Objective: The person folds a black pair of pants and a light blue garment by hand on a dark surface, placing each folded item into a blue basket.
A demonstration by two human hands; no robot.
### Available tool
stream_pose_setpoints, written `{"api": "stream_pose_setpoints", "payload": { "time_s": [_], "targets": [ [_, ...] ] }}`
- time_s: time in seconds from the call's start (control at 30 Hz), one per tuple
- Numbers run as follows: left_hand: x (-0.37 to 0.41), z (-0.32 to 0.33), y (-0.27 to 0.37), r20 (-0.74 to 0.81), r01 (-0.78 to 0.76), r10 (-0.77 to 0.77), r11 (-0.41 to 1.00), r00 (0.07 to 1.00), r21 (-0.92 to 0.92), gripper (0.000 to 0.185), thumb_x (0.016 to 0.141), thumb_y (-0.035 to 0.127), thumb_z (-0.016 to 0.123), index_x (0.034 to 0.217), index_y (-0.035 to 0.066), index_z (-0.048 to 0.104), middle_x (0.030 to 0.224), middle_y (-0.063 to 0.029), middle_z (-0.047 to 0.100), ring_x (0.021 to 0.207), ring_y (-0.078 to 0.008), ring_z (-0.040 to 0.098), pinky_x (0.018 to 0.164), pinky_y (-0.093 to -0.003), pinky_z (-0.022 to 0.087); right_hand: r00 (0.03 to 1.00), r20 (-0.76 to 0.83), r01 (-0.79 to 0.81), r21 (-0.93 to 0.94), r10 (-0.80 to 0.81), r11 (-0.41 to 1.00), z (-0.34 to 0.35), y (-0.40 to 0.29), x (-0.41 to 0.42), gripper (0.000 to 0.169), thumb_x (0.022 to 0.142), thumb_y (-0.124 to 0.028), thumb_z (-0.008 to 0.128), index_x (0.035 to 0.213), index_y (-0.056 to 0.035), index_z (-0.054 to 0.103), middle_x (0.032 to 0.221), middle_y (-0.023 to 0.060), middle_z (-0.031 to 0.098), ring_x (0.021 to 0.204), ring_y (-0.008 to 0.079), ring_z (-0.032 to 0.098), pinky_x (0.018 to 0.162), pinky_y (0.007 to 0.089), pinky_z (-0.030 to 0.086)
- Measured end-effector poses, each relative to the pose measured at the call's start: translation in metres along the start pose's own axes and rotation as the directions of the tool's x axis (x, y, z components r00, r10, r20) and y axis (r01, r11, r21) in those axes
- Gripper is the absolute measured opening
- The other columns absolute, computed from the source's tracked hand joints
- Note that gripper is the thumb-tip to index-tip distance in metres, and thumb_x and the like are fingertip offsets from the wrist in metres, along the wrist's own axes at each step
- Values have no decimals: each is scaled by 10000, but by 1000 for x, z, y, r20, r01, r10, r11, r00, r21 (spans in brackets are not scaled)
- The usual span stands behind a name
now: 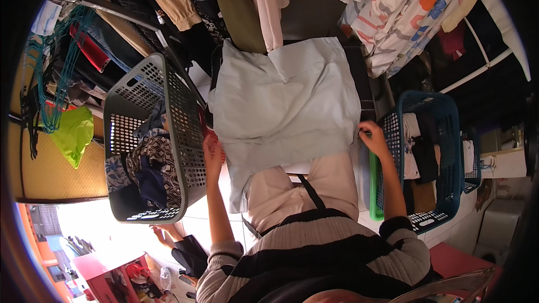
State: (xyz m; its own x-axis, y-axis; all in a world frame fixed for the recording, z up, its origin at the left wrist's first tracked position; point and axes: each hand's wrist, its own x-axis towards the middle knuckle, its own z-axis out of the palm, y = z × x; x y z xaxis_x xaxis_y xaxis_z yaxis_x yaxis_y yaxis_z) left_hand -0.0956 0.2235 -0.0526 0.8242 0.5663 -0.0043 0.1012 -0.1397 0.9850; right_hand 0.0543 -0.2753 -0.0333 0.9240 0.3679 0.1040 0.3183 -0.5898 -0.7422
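Observation:
A pale grey cloth garment [286,97], creased and with an open notch at its far edge, is spread over a dark padded surface [362,80] in front of my lap. Its near part drapes towards my thighs, hanging lower on the left. My left hand [213,155] is beside the garment's left edge, fingers loosely extended, close to a red object [204,120] that is mostly hidden. At the right edge, the curled fingers of my right hand [373,136] meet the fabric; whether they pinch it is unclear.
A grey perforated laundry basket [174,143] with crumpled clothes stands left. To the right is a blue basket [452,147] of folded clothes, beside a green rim [374,193]. Hanging clothes [236,8] line the far side; teal hangers [52,80] hang left. Another person's feet [166,235] show lower left.

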Motion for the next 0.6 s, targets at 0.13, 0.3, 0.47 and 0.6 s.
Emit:
{"api": "stream_pose_setpoints", "payload": {
  "time_s": [0.13,0.3,0.47,0.6],
  "targets": [
    [47,28,-34,-58,219,-246,931,968,-291,675,827,338,578,1333,8,277,1303,-154,384,1177,-236,400,956,-319,338,969,-190,-83,345,156,935,12,20,63,267,776,-41,588,1041,-15,567,1010,88,579,844,176,572,746,279,460],
    [72,36,-18,100,562,-555,799,826,-215,718,797,467,557,1310,10,351,1252,-158,449,1123,-247,455,948,-321,343,908,-193,-311,285,372,907,11,36,145,536,752,-269,668,1167,19,489,1089,127,579,883,172,578,794,268,446],
    [55,25,28,-240,176,-240,949,941,-260,635,807,436,557,1217,-35,444,1155,-131,522,1032,-233,505,909,-317,369,871,-220,-479,-175,440,860,52,3,192,602,663,-397,723,1085,-19,519,1004,143,604,873,210,583,764,280,448],
    [23,28,72,-275,95,-184,946,944,-310,587,806,429,560,1164,-28,478,1091,-148,550,980,-232,521,878,-317,389,933,-219,-287,29,287,957,40,34,198,449,639,-363,741,885,-36,556,889,142,612,791,243,582,722,317,450]
  ]
}}
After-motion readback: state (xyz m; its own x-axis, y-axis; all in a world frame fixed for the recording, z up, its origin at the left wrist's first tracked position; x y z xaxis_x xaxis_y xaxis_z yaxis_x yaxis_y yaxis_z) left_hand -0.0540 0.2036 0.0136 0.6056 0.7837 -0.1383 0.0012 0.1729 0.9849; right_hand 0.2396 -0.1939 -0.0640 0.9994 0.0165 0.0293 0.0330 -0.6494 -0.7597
